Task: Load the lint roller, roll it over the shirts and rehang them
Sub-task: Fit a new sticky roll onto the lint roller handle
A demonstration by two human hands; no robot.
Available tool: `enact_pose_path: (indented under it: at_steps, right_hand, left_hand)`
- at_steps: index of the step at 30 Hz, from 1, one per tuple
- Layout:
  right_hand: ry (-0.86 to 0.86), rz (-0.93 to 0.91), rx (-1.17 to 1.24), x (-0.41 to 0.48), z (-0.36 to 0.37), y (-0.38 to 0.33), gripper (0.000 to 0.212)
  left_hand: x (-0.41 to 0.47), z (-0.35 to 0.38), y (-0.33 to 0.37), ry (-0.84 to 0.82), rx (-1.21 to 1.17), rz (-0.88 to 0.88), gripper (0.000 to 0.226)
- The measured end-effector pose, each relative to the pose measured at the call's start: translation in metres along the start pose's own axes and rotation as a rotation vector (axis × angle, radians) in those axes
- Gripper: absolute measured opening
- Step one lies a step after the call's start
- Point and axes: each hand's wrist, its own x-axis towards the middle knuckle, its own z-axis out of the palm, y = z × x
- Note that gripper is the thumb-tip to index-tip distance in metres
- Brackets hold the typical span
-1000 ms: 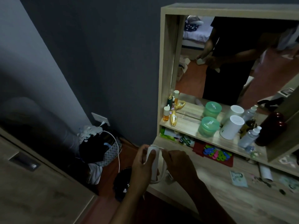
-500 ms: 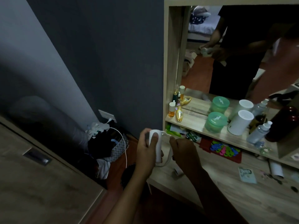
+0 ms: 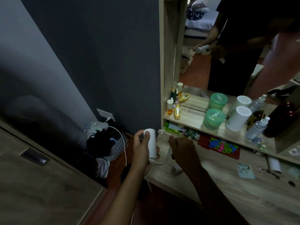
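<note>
Above the left end of the wooden worktop (image 3: 243,200), the left hand (image 3: 141,153) grips the upright white lint roller roll (image 3: 151,143), with its fingers curled round the roll and the thumb laid along its front. Also over the worktop's left end, just right of the roll, the right hand (image 3: 182,149) holds the white lint roller handle (image 3: 164,161) with its fingers curled tight around it. The handle's curved arm reaches the roll's lower end.

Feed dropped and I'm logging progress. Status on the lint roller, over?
Left hand grips white roll. Right hand holds roller frame. Roll seated or not, cannot tell. Nothing in the way; no shirts in view.
</note>
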Motion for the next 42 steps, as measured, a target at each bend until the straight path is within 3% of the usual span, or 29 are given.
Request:
enact_pose_path:
  at_steps: [3, 8, 15, 23, 30, 32, 35, 38, 42]
  right_hand:
    - [-0.093, 0.276, 0.162, -0.004, -0.006, 0.003, 0.045]
    - [-0.001, 0.318, 0.273, -0.018, -0.010, 0.027, 0.047]
    - [0.051, 0.357, 0.277, -0.023, -0.024, 0.086, 0.036]
    - [0.048, 0.653, 0.349, -0.022, -0.023, 0.177, 0.034]
    - [-0.071, 0.861, 0.369, -0.024, 0.004, 0.253, 0.032]
    - [-0.141, 0.839, 0.344, -0.025, 0.015, 0.272, 0.024]
    - [-0.242, 0.752, 0.204, -0.025, 0.035, 0.295, 0.033]
    - [-0.339, 0.775, 0.145, -0.018, 0.040, 0.300, 0.034]
    - [-0.466, 0.803, 0.083, -0.013, 0.047, 0.306, 0.037]
  left_hand:
    - [0.003, 0.002, -0.007, -0.065, -0.016, -0.060, 0.016]
    - [0.006, 0.018, -0.022, -0.149, 0.015, -0.116, 0.013]
    - [0.026, 0.066, -0.058, -0.149, 0.070, -0.240, 0.028]
    - [0.059, 0.118, -0.104, -0.101, 0.167, -0.369, 0.017]
    - [0.081, 0.151, -0.129, -0.039, 0.236, -0.415, 0.026]
    - [0.087, 0.156, -0.138, -0.043, 0.287, -0.426, 0.032]
    - [0.095, 0.159, -0.154, -0.095, 0.433, -0.344, 0.049]
    - [0.097, 0.167, -0.160, -0.093, 0.350, -0.470, 0.045]
    - [0.099, 0.175, -0.170, -0.024, 0.284, -0.516, 0.032]
